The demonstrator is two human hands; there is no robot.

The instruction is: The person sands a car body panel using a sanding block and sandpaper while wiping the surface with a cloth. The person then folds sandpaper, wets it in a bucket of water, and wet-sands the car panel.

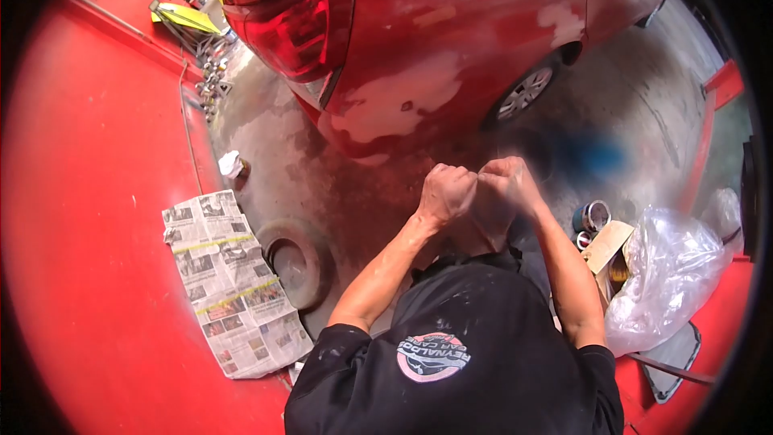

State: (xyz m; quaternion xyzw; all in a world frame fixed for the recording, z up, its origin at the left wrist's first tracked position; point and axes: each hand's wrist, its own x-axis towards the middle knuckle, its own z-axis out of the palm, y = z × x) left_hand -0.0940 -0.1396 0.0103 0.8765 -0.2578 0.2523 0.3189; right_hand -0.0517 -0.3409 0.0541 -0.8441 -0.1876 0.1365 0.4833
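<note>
My left hand (448, 194) is closed, fingers curled in, in front of the black shirt (483, 338). Close beside it, my right hand (511, 181) is also closed, its fingertips nearly meeting the left ones. Something thin and hard to see seems to hang just below the two hands; what it is I cannot make out. Beyond them stands a red car (483, 32) with pale, sanded-looking patches on its rear side, a tail light (302, 28) and a wheel (525, 93).
Newspaper sheets (233, 286) lie at the left beside a tire (296, 262). A can with white material (233, 165) stands above them. At the right are an open can (594, 216), a cardboard box (608, 246) and clear plastic (672, 266). A red wall (97, 193) bounds the left.
</note>
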